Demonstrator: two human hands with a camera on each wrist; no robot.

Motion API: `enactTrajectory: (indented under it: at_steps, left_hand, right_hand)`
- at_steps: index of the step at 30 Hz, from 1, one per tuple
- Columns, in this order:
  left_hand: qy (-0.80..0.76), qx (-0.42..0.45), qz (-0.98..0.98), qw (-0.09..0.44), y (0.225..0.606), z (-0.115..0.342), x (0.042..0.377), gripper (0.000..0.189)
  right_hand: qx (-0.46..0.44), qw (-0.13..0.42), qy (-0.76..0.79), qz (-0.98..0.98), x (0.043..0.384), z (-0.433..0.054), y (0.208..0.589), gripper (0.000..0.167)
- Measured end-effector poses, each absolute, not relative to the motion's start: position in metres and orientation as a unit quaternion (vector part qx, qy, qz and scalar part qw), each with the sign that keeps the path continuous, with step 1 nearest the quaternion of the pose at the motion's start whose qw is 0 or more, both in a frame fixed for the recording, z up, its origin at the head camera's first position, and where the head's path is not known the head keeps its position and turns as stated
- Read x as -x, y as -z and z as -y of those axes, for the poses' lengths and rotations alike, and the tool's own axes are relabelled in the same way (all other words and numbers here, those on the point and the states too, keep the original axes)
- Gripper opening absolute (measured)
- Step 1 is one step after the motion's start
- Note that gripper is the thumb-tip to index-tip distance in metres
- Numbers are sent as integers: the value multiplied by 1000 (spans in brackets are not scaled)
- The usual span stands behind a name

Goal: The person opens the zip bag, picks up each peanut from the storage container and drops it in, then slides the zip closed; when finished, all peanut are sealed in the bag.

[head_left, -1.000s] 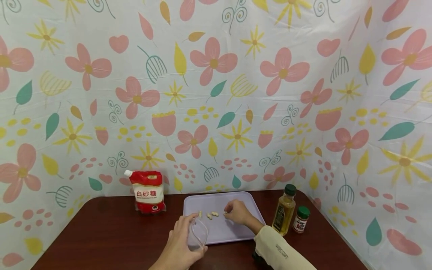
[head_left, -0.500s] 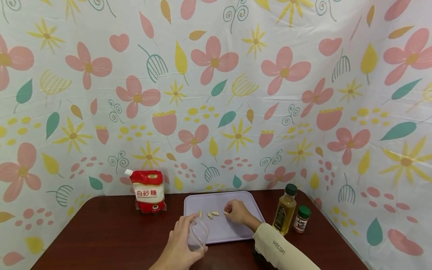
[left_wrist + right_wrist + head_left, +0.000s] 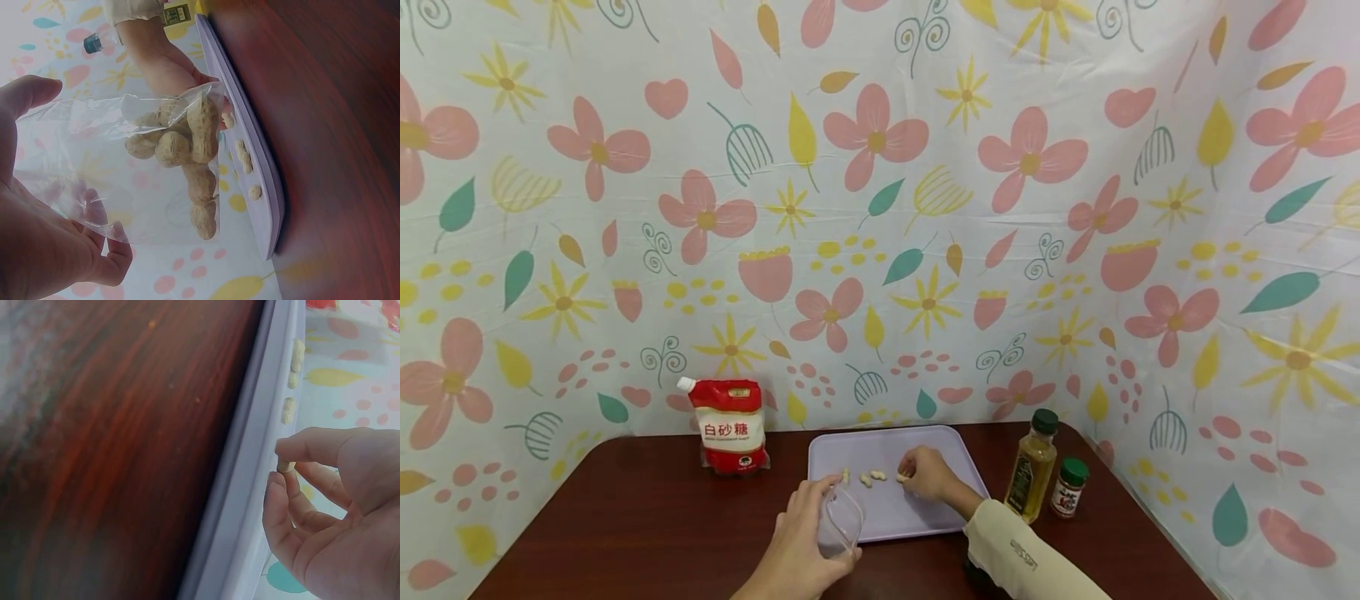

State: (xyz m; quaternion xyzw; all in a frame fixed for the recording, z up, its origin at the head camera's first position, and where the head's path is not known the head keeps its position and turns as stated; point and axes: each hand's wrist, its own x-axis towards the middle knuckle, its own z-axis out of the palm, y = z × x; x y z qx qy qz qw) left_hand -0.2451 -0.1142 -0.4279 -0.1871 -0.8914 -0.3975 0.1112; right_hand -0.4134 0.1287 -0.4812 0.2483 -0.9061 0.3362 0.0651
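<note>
My left hand [image 3: 805, 542] grips a clear plastic bag [image 3: 75, 144] at the front left of the lilac tray [image 3: 917, 523]. Several unshelled peanuts [image 3: 203, 131] are gathered at the bottom of the bag. Over the tray's right half, my right hand [image 3: 931, 477] pinches a peanut [image 3: 286, 466] between thumb and fingers, close to the tray surface. To its left, a few more peanuts [image 3: 877, 475] lie in a loose row on the tray, running toward the bag.
A red and white sugar pouch [image 3: 732, 429] stands at the back left of the dark wooden table [image 3: 647, 517]. Right of the tray are an oil bottle [image 3: 1032, 471] with a dark green cap and a small green-lidded jar [image 3: 1067, 492]. A floral curtain [image 3: 865, 250] hangs behind.
</note>
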Motion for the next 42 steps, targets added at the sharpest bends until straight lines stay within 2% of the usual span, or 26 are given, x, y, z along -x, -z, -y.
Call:
enactTrajectory:
  at_steps: [7,17,29,42]
  left_hand:
    - [393,193,892,113,428,114,245,81]
    - [391,194,892,121,431,112,245,80]
    - [393,199,890,120,433,111,246,80]
    - [393,206,888,120,437,111,248,80]
  right_hand:
    - [-260,70,-333,904,404,-128,474,12]
    - [-287,73,-358,885,383,-125,455,18]
    - [-244,49,-374,894,351,-118,431,17]
    - [-267,47,-403,874,315,-114,397,17]
